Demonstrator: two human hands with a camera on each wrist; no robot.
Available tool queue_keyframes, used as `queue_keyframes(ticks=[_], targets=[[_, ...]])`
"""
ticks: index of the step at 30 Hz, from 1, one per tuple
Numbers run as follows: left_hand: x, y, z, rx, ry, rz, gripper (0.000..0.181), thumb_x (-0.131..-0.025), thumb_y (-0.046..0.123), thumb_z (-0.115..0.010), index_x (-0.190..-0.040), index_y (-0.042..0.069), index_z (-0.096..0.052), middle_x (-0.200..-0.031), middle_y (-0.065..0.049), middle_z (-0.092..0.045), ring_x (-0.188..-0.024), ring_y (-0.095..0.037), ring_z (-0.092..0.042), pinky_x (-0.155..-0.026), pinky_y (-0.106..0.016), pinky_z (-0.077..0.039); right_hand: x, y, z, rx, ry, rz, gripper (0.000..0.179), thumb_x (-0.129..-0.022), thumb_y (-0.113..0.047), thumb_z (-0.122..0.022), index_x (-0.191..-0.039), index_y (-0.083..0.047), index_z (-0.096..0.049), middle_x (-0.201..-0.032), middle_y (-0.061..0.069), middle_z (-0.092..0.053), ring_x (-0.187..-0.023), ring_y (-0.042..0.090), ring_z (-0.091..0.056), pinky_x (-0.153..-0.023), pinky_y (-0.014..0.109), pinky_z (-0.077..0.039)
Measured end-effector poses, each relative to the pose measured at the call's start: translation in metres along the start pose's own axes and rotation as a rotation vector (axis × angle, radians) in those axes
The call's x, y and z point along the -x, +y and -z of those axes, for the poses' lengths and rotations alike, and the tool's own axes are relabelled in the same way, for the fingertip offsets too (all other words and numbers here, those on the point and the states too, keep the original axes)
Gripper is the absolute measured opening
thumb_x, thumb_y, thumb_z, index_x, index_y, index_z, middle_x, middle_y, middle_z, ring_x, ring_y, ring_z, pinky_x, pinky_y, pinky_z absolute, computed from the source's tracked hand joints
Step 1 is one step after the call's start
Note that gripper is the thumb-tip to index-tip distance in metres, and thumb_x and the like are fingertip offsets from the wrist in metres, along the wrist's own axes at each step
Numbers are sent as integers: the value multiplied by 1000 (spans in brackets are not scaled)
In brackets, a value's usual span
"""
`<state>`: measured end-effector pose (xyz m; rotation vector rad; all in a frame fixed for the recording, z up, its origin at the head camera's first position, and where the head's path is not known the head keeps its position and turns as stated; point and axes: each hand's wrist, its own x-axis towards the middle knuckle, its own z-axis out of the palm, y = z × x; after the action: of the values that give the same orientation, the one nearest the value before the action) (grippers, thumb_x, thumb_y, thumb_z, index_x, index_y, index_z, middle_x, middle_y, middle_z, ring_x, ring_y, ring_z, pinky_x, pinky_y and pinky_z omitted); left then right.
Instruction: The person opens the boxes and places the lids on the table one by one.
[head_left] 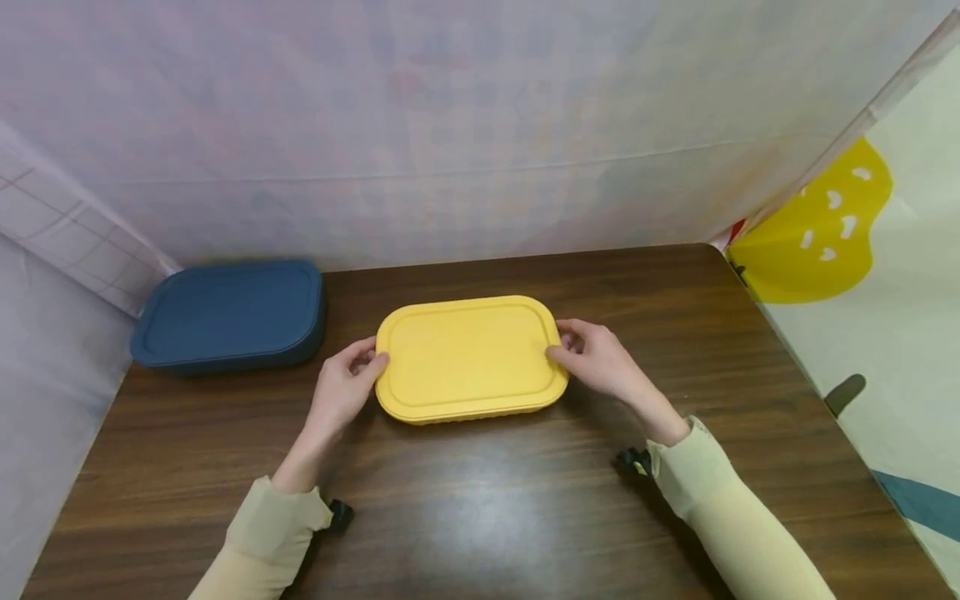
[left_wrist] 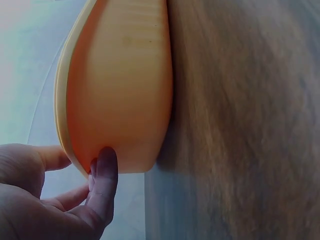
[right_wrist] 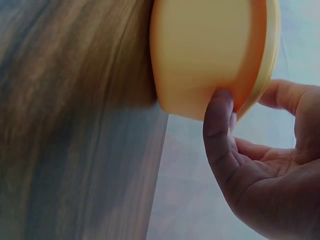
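Note:
A yellow lidded box (head_left: 472,357) with rounded corners is at the middle of the table, its lid on. My left hand (head_left: 343,390) grips its left end, thumb on the lid's edge. In the left wrist view, that hand's fingers (left_wrist: 106,167) reach under the lid's rim against the side wall. At the opposite end, my right hand (head_left: 600,360) pinches the rim the same way. The right wrist view has its fingers (right_wrist: 220,120) against the box wall (right_wrist: 200,55) and the thumb over the lid. The box's base appears to rest on the tabletop.
A dark blue lidded box (head_left: 232,312) stands at the table's back left corner. Pale curtains (head_left: 465,150) hang right behind the brown wooden table (head_left: 480,500). On the right, a white sheet with a yellow printed shape (head_left: 817,233) hangs beside the table's edge.

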<state>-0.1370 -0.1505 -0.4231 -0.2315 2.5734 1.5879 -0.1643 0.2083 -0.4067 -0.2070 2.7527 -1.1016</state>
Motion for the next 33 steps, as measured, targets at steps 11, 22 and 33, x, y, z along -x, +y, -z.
queue_keyframes(ticks=[11, 22, 33], targets=[[6, 0, -7, 49, -35, 22, 48, -105, 22, -63, -148, 2, -58, -124, -18, -65, -83, -9, -58, -63, -16, -48, 2, 2, 4, 6, 37, -80, 47, -103, -29, -64, -130, 9, -65, -106, 21, -72, -85, 22, -65, -67, 22, -50], [10, 3, -9, 99, -32, 46, 48, -105, 23, -64, -149, 4, -57, -127, -17, -63, -88, -6, -62, -65, -15, -55, 5, -1, 5, -13, 81, -100, 44, -100, -26, -68, -127, 9, -67, -108, 23, -74, -89, 26, -68, -68, 22, -52], [11, 7, -11, 108, -42, 88, 49, -106, 25, -62, -151, 6, -55, -133, -17, -61, -94, -12, -65, -66, -15, -57, 8, -4, 4, -8, 110, -109, 43, -99, -26, -69, -127, 7, -68, -108, 22, -75, -92, 26, -70, -71, 23, -53]])
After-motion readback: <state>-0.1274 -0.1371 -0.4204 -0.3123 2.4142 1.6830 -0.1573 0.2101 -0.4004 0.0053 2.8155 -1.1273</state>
